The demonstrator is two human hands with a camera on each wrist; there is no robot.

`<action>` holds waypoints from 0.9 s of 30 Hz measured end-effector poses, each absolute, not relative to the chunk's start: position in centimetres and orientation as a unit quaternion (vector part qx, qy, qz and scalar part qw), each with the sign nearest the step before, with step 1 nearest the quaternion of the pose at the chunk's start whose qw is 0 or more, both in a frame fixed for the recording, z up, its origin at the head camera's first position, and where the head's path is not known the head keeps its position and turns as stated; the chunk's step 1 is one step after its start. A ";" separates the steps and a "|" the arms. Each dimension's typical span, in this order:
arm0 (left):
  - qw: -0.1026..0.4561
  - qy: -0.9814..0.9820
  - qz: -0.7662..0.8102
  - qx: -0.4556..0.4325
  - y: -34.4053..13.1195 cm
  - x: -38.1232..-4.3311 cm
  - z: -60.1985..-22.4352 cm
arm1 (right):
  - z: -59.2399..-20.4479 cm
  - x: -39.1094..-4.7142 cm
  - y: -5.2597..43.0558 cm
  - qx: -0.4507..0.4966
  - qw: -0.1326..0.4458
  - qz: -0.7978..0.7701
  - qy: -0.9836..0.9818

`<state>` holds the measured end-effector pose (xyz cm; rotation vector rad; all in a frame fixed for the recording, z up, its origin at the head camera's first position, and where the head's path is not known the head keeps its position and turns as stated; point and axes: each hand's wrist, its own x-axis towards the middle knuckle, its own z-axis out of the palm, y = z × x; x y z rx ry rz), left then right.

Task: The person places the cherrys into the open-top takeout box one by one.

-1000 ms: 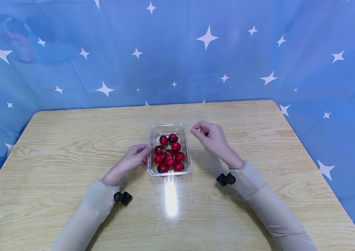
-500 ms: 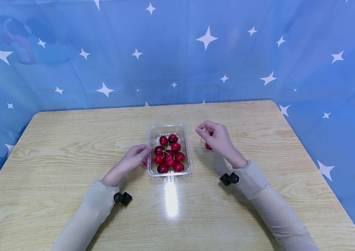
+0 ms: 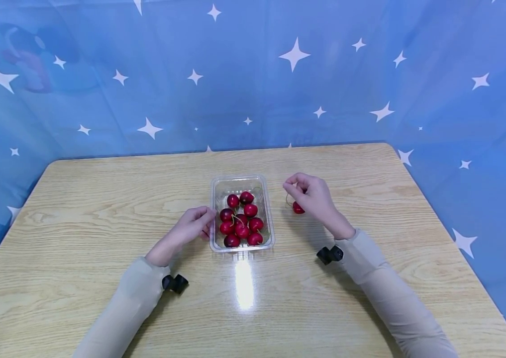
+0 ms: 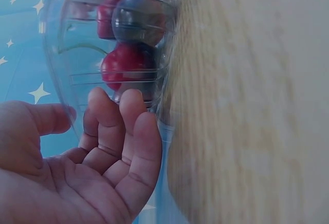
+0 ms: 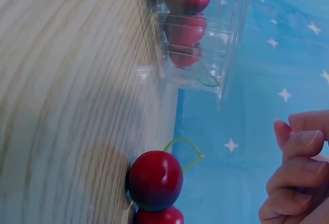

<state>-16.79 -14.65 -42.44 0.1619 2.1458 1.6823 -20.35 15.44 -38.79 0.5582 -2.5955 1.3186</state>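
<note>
In the head view, my left hand (image 3: 192,223) is at the left wall of a clear plastic box (image 3: 239,248). Its thumb is at the rim and its curved fingers are against the outer side, as the left wrist view also shows. Several dark red cherries (image 3: 241,229), some with green stems, lie in the box. To the right of the box, my right hand (image 3: 313,199) hovers with loosely curled fingers. Beneath it a cherry (image 3: 298,208) lies on the table. The right wrist view shows two cherries there; the nearer cherry (image 5: 155,180) has a bent stem, apart from the fingers.
The wood-grain table (image 3: 100,214) has rounded far corners. Behind it hangs a blue curtain (image 3: 253,74) with white stars. A small black camera (image 3: 175,283) is worn at each wrist.
My right hand has drawn back to the right, away from the box. A cherry on the table has come into sight below it. The left hand and box stay put.
</note>
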 end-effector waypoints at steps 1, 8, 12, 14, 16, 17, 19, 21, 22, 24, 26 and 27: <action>0.204 0.769 0.603 0.058 -14.6 -16.8 -42.4 | -38.8 -20.4 15.5 0.187 0.089 0.440 -0.874; 0.203 0.767 0.606 0.057 -14.6 -16.7 -42.4 | -39.3 -20.9 16.2 0.182 0.103 0.411 -0.887; 0.202 0.768 0.605 0.057 -14.6 -16.8 -42.4 | -39.6 -21.1 16.5 0.179 0.101 0.405 -0.891; 0.203 0.768 0.605 0.054 -14.6 -16.9 -42.4 | -39.7 -21.2 16.6 0.177 0.097 0.405 -0.892; 0.204 0.767 0.605 0.054 -14.5 -16.9 -42.4 | -39.8 -21.3 16.7 0.175 0.092 0.403 -0.894; 0.204 0.767 0.605 0.055 -14.5 -16.9 -42.4 | -39.9 -21.3 16.8 0.175 0.089 0.401 -0.895; 0.204 0.766 0.607 0.052 -14.5 -16.8 -42.4 | -40.0 -21.4 16.9 0.173 0.082 0.399 -0.897; 0.204 0.767 0.606 0.056 -14.5 -16.8 -42.3 | -40.1 -21.4 16.9 0.171 0.075 0.397 -0.898; 0.204 0.767 0.605 0.058 -14.6 -16.8 -42.3 | -40.1 -21.4 17.0 0.170 0.072 0.396 -0.899; 0.204 0.767 0.606 0.057 -14.6 -16.8 -42.3 | -40.2 -21.4 17.0 0.166 0.067 0.395 -0.901; 0.205 0.766 0.607 0.058 -14.6 -16.8 -42.3 | -40.2 -21.5 17.1 0.162 0.061 0.392 -0.904; 0.205 0.765 0.607 0.058 -14.6 -16.8 -42.3 | -40.2 -21.5 17.1 0.160 0.059 0.389 -0.905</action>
